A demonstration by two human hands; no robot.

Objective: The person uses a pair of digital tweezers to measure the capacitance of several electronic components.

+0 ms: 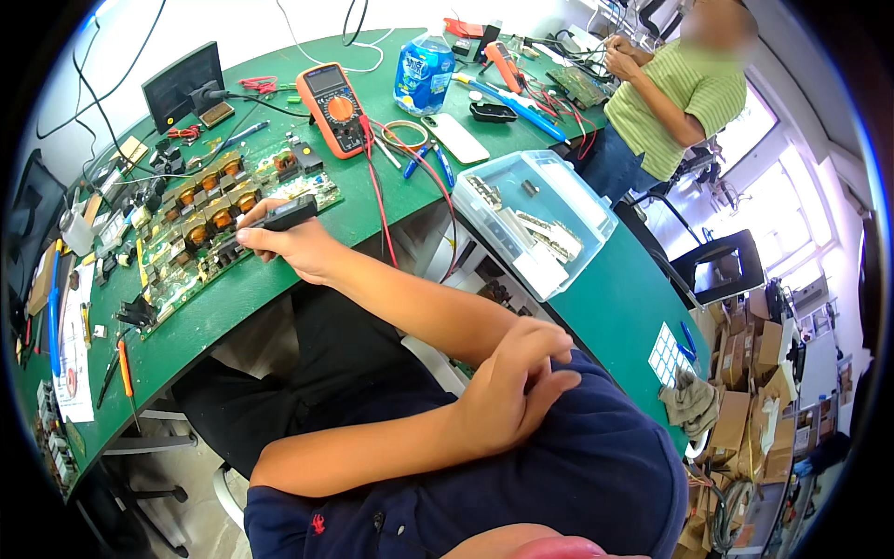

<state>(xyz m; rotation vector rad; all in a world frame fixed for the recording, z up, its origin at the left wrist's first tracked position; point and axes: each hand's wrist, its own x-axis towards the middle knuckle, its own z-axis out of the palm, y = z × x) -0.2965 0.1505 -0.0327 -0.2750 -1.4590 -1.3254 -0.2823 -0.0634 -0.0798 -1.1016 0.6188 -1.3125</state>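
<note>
My right hand [289,244] reaches out over a green circuit board [200,228] crowded with copper coils and black parts. Its fingers are closed round a black oblong object [291,213], whose exact kind I cannot make out. The lower end of that object is hidden by the fingers. My left hand [518,384] is raised in front of my chest, next to my right elbow. Its fingers are loosely bent and apart from the thumb, with nothing visible in them.
On the green table [279,321] stand an orange multimeter [334,108] with red and black leads, a blue-labelled bottle [425,73], a white phone [455,138] and a clear plastic box [535,219] of parts. An orange-handled screwdriver [125,371] lies left. Another person [666,102] works at the far right.
</note>
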